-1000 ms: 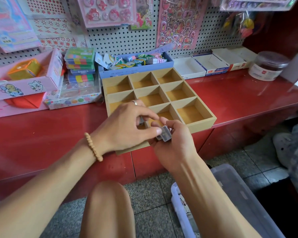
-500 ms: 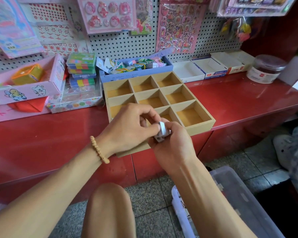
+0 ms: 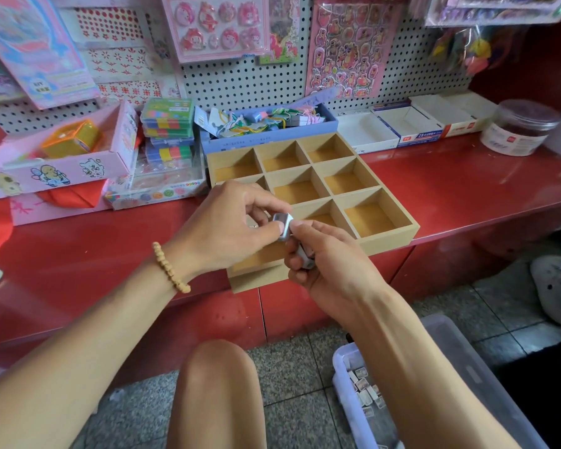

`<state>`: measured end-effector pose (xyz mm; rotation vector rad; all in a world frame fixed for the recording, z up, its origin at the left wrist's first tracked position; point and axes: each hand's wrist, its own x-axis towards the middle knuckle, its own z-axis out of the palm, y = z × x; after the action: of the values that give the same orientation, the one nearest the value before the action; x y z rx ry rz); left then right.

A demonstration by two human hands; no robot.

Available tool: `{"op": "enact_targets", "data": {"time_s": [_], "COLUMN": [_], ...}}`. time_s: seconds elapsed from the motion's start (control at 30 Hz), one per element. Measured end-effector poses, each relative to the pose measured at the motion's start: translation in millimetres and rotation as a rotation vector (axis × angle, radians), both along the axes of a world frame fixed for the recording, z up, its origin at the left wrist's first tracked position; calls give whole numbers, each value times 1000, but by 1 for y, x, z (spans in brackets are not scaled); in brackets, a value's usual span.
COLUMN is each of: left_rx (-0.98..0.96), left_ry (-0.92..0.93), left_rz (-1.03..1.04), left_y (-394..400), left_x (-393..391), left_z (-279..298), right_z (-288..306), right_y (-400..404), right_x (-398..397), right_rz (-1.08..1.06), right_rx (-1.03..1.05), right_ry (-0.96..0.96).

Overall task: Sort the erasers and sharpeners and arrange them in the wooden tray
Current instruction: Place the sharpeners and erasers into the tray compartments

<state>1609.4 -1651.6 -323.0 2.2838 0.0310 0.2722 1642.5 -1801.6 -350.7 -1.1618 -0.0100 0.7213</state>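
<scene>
A wooden tray (image 3: 384, 239) with nine square compartments sits on the red counter, its front edge overhanging. Both hands meet over its front row. My left hand (image 3: 227, 228) pinches a small silver sharpener (image 3: 283, 225) between thumb and fingers. My right hand (image 3: 324, 257) curls around more small items (image 3: 305, 257), mostly hidden in the palm. The visible compartments look empty. A clear plastic bin (image 3: 363, 393) on the floor at lower right holds several small erasers or sharpeners.
The red counter (image 3: 467, 183) carries a blue box of tags (image 3: 266, 131), white open boxes (image 3: 412, 124), a clear jar (image 3: 518, 128), a pink box (image 3: 62, 163) and stacked colour packs (image 3: 169, 124). A pegboard with sticker sheets stands behind. My knee (image 3: 217, 384) is below.
The left hand has drawn a sharpener up out of the right hand's bundle and turned it; both hands stay over the tray's front row.
</scene>
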Motion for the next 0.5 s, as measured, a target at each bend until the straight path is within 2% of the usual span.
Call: {"op": "enact_targets", "data": {"time_s": [0.1, 0.3, 0.4, 0.5], "left_rx": [-86, -159, -87, 95], "left_ry": [-10, 48, 23, 11], "left_rz": [61, 24, 9, 65], "left_y": [0, 3, 2, 8], "left_x": [-2, -2, 1, 3], "left_z": [1, 2, 0, -5], "right_z": [2, 1, -1, -4], "right_y": [3, 4, 2, -1], "right_x": [2, 9, 13, 20], "right_rz": [0, 26, 21, -54], "right_rx": [43, 89, 59, 9], "right_ry": [33, 52, 74, 149]}}
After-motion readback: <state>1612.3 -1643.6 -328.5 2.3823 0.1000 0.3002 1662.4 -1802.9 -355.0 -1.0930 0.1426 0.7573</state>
